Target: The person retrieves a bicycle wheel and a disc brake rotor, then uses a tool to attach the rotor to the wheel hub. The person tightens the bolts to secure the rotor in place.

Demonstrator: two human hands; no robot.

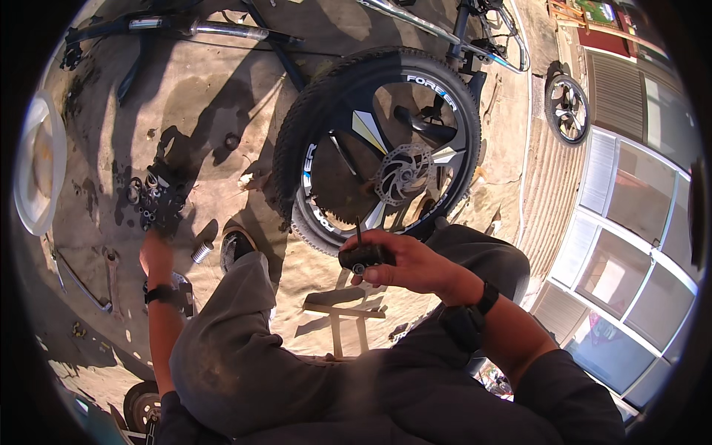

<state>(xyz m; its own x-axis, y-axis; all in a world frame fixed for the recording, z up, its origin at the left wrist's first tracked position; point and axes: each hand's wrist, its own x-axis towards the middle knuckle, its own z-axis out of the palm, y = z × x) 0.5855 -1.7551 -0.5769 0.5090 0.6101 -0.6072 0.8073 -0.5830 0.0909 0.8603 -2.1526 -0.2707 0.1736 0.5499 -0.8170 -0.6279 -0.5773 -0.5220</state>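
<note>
My right hand (pixel 411 263) is closed around a short black cylindrical part (pixel 363 259) with a round metal end, in front of the wheel. A thin dark rod stands up behind it; I cannot tell whether they are joined. My left hand (pixel 156 256) reaches down at the left, beside a dark heap of small metal rings and hardware (pixel 154 200) on the ground. Its fingers are blurred and mostly hidden. Just beyond my right hand, a bicycle wheel (pixel 382 148) with a knobby tyre, black spokes and a disc brake rotor (pixel 405 173) lies flat or nearly so.
A metal spring (pixel 202 252) lies near my shoe (pixel 236 245). Further left are a wrench (pixel 111 278) and a white tub (pixel 38 163). Bicycle frame parts (pixel 200 28) lie along the far side. A small wooden stand (pixel 345 311) is by my legs. Another wheel (pixel 567 110) stands near the building.
</note>
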